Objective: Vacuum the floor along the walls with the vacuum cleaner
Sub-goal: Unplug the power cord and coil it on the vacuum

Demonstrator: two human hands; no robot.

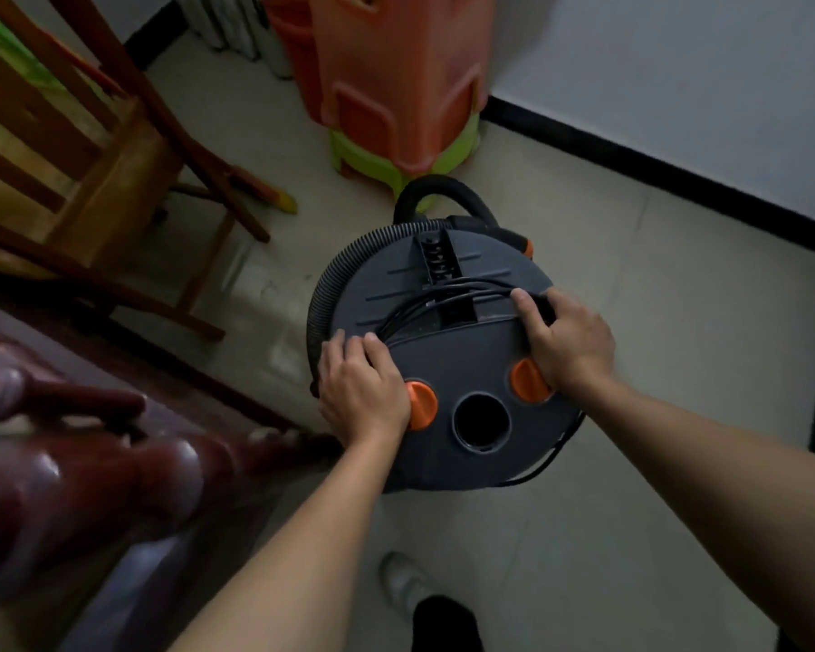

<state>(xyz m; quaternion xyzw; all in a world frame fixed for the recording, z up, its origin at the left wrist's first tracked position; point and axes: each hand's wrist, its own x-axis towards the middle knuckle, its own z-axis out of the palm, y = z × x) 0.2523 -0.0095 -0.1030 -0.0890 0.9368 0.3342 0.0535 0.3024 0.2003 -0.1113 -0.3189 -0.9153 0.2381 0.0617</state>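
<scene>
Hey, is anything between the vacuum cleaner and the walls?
Yes: stacked orange and green plastic stools stand just beyond the round dark grey vacuum cleaner, in the corner. Toward the right-hand black skirting, only bare floor shows.

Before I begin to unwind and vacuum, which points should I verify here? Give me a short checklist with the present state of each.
1. The black power cord unwound: not ok, it lies coiled on the dark grey round vacuum cleaner.
2. The black ribbed hose free: not ok, it wraps around the body.
3. The round opening in the lid fitted: not ok, nothing is plugged in.
4. Plug in a socket: cannot tell, none in view.
5. Grip: ok, the right hand curls over the cord, the left hand rests on the lid.
</scene>
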